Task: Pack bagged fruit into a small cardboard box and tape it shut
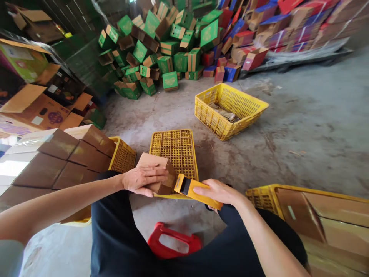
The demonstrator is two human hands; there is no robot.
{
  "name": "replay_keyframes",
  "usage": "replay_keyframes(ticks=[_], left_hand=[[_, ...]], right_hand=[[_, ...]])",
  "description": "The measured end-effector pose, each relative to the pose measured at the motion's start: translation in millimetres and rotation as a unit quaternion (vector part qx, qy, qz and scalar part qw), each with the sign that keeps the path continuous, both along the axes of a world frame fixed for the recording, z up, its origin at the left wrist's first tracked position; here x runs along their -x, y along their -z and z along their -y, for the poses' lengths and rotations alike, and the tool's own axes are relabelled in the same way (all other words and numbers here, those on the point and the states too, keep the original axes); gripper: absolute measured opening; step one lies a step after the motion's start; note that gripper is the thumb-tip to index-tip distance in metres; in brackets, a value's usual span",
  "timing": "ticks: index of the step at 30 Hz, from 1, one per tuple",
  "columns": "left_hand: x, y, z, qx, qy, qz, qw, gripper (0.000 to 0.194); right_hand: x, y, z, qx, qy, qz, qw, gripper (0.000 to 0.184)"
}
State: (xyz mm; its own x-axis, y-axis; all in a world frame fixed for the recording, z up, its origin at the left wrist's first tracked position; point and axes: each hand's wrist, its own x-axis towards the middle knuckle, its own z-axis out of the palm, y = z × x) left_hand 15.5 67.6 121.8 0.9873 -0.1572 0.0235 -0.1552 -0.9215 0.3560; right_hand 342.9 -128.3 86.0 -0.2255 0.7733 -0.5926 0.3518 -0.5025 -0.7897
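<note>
Carton (152, 159): 1 plain brown cardboard box with a flat upper face, set slightly askew at the near left of a yellow lattice crate (181, 154). Handheld tool (192, 191): 1 elongated yellow body with 1 black section near its head, held slantwise, head just beside the carton's right side.

No word, number or brand can be read. The open brown carton (43, 109) bears a round purple emblem (54, 117), a white label (37, 120) and, low down, purple lettering (13, 127) that seems too blurred and cut off to spell out. Above that carton, a lime-green box (27, 68) carries an illegible white label (17, 52); well right of the carton, a green box (170, 80) shows illegible pale printing.
</note>
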Motion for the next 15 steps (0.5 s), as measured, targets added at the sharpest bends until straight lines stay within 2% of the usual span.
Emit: replay_keyframes(ticks=[3, 5, 6, 7, 9, 11, 13, 15], left_hand=[[7.8, 3.7, 6.1, -0.005, -0.132, 0.072, 0.989, 0.075], [11.5, 9.5, 9.0, 0.023, -0.257, 0.129, 0.958, 0.071], [12.4, 13.1, 9.7, 0.047, -0.330, 0.156, 0.930, 0.070], [12.6, 16.8, 9.8, 0.076, -0.409, 0.179, 0.892, 0.070], [11.6, 23.3, 8.9, 0.149, -0.561, 0.186, 0.793, 0.075], [10.0, 27.6, 7.7, 0.271, -0.662, 0.115, 0.689, 0.085], [9.6, 30.1, 8.5, 0.441, -0.671, 0.011, 0.596, 0.097], [11.3, 31.8, 12.0, 0.575, -0.630, -0.049, 0.520, 0.104]], right_hand=[[13.0, -0.1, -11.2, -0.009, -0.007, 0.018, 1.000, 0.056], [19.9, 0.0, -20.5, -0.005, -0.017, 0.025, 1.000, 0.053], [23.0, 0.3, -25.5, 0.002, -0.020, 0.027, 0.999, 0.051], [25.9, 0.7, -30.3, 0.007, -0.019, 0.029, 0.999, 0.050], [31.1, 1.0, -38.8, 0.008, -0.014, 0.026, 1.000, 0.046], [35.4, -0.3, -43.7, -0.003, -0.012, 0.022, 1.000, 0.042], [39.4, -3.5, -43.1, -0.018, 0.000, 0.029, 0.999, 0.039], [43.8, -8.3, -36.7, -0.032, 0.024, 0.039, 0.998, 0.038]])
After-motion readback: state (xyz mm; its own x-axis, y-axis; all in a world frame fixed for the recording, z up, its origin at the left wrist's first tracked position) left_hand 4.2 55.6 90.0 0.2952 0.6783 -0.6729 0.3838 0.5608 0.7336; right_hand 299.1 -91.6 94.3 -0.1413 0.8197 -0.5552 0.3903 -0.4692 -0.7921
